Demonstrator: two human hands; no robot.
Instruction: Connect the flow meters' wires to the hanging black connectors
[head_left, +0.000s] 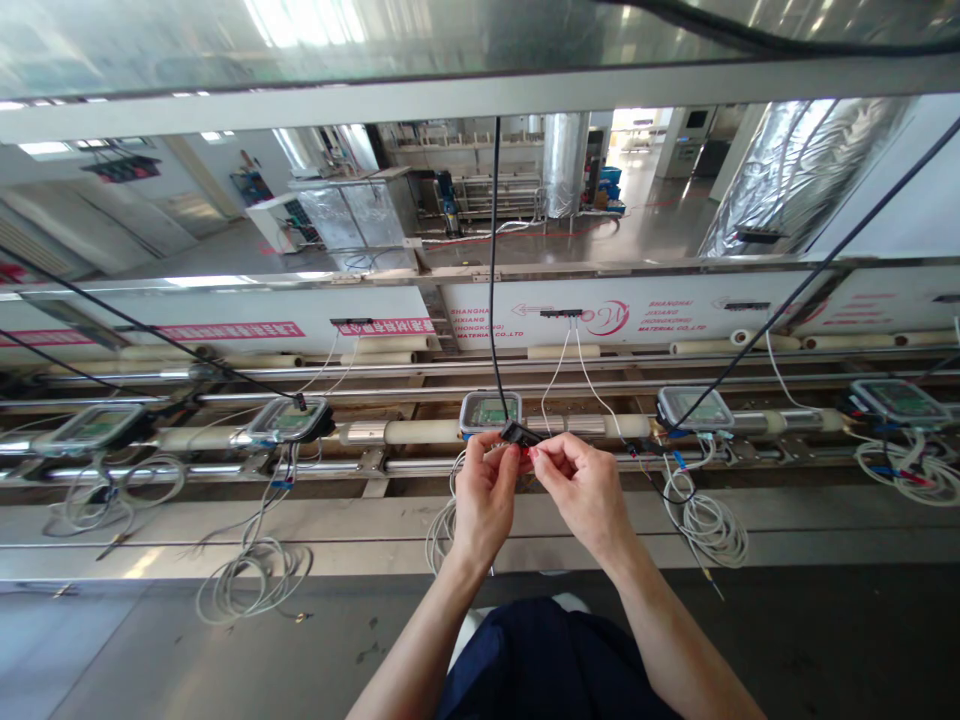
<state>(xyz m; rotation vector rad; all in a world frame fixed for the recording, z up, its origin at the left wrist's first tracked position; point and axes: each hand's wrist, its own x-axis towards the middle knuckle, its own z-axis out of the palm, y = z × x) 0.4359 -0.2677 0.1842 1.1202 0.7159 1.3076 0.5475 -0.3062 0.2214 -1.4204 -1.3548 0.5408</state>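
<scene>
My left hand [486, 495] is closed around a small black connector [519, 433], gripping it between thumb and fingers. A black cable [493, 260] hangs down from above and ends close to this connector. My right hand [583, 490] pinches right beside it, fingertips almost touching those of the left. A bit of red shows between the two hands, but what the right fingertips hold is too small to make out. Just behind the hands sits a clear-lidded box with a green circuit board [487, 408]. Coiled grey cable [441, 535] hangs below it, partly behind my left wrist.
Similar clear-lidded boxes [292, 418] [697, 408] line the metal rails on both sides, with coiled grey cables [255, 580] [712, 530] dangling over the steel ledge [360, 540]. Black cables [825, 250] slant down from above. White wires [581, 360] run from a black strip [561, 314] behind.
</scene>
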